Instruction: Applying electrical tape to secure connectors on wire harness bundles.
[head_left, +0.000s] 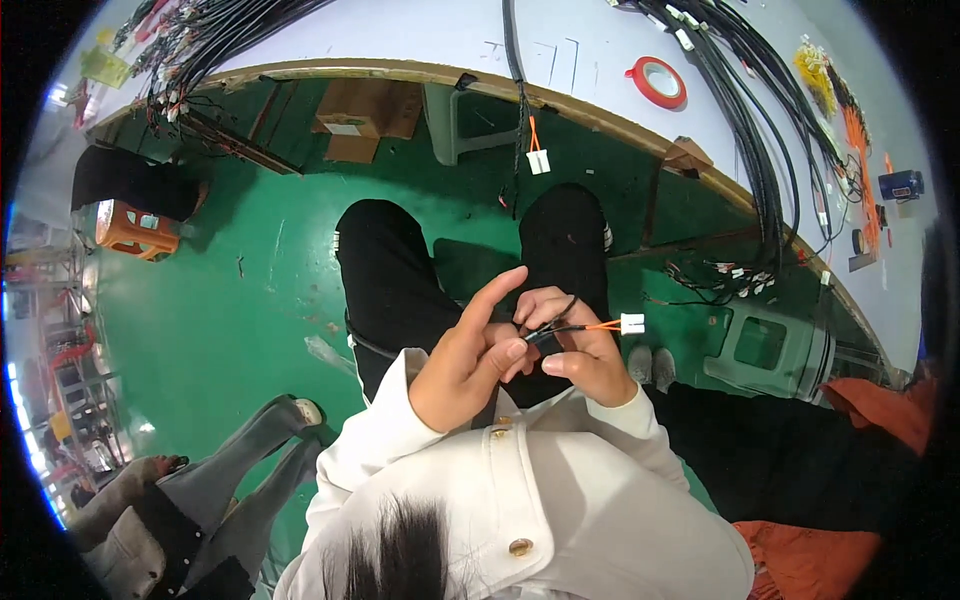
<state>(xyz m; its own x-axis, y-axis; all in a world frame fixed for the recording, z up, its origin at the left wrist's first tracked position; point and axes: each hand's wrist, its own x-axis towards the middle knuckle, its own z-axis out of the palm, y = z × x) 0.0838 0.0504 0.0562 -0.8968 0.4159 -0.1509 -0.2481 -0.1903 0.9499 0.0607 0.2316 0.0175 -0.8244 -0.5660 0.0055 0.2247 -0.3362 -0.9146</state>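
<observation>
Over my lap, my left hand (465, 362) pinches a black-wrapped cable (540, 334) between the thumb and the curled fingers, its index finger stretched out and up. My right hand (590, 362) is closed around the same cable from the other side, fingers bent, thumb low. Orange wires come out of the black wrapping and run right, over the right hand's fingers, to a white plug connector (632, 324). A thin black end sticks up by the right fingertips. Where the rest of the cable runs is hidden by my hands.
Ahead curves a white worktable (560, 40) with black cable bundles (745, 100) and a red tape roll (657, 82). Another white connector (538, 161) hangs off its edge. Stools (765, 350), a cardboard box (360, 107) and an orange stool (138, 232) stand around. People sit at both sides.
</observation>
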